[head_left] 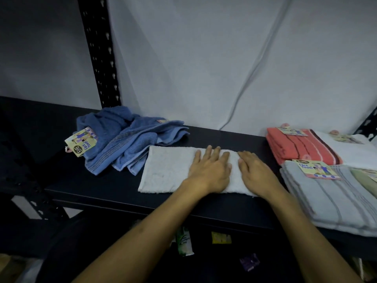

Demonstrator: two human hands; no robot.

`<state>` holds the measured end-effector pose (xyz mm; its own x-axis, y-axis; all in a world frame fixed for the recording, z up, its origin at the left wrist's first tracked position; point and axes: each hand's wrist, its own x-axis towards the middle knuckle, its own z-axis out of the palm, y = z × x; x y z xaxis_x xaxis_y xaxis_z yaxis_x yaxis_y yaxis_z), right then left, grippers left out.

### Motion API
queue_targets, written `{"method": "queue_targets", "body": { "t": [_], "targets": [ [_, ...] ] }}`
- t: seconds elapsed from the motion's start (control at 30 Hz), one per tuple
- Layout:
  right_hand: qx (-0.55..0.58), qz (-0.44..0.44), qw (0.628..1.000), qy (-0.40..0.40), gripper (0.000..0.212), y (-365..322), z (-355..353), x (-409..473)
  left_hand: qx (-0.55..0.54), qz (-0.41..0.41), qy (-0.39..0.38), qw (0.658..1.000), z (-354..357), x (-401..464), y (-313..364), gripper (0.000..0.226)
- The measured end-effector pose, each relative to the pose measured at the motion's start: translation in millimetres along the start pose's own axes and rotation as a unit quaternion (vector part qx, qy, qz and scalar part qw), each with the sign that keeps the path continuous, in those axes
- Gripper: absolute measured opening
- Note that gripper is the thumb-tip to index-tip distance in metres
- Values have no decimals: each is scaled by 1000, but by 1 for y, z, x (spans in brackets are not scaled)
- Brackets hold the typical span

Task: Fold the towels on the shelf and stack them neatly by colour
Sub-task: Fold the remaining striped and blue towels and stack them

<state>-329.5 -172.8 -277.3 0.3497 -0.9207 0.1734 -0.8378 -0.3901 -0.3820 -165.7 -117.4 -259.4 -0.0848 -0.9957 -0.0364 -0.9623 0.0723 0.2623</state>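
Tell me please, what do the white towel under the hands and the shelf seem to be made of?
White towel: looks like cotton terry, matte; its surface is fuzzy and looped, with soft edges. Shelf: probably painted metal or coated board, dark and smooth with a faint sheen; the picture does not settle which.

- One view only, from a camera worn on the person's head, looking forward and down along both forearms.
- It sits close above the shelf (102,193), whose front edge crosses the lower middle.
- The hands (230,172) land near centre; the wall (204,58) fills the far upper half.
- The wide angle bends the upright post (100,58) at far left and takes in a lower shelf at the near bottom.
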Motion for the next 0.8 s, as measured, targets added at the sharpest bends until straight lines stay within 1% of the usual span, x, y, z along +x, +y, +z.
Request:
{"method": "queue_targets", "body": {
  "t": [0.13,0.2,0.27,0.33,0.4,0.43,0.5,0.57,0.6,0.63,0.7,0.73,0.8],
  "targets": [
    [-22,0,1000,-16,50,3,0,-1,38,-25,-21,999,-12,-20,-42,65],
    [-36,10,999,-32,51,0,-3,0,46,-54,-17,997,-22,-36,-76,70],
    [-79,14,996,-41,52,-5,-6,0,48,-75,-8,996,-28,-52,-104,72],
    [-135,4,990,-29,53,-11,-10,0,41,-78,-10,996,-32,-62,-118,73],
    [-164,-12,986,0,53,-16,-11,-1,44,-81,-19,996,-34,-64,-122,73],
    [-156,-19,987,16,52,-17,-9,-2,55,-87,-19,994,-36,-63,-120,73],
    [-74,-16,997,34,53,-18,-3,-6,89,-100,8,991,-39,-55,-103,67],
    [23,-2,999,33,49,-18,1,-9,101,-78,54,990,-38,-41,-66,61],
    [37,-1,999,26,47,-17,1,-10,82,-51,66,993,-34,-32,-44,59],
    [34,-6,999,16,46,-15,1,-11,50,-22,58,997,-29,-24,-22,58],
    [21,-18,1000,2,46,-11,0,-14,4,10,13,1000,-16,-9,9,57],
    [12,-25,1000,-4,47,-8,-1,-15,1,12,1,1000,-9,-3,14,57],
    [-2,-33,999,-17,49,-4,-2,-15,11,1,2,1000,-2,0,7,56]
  ]
}}
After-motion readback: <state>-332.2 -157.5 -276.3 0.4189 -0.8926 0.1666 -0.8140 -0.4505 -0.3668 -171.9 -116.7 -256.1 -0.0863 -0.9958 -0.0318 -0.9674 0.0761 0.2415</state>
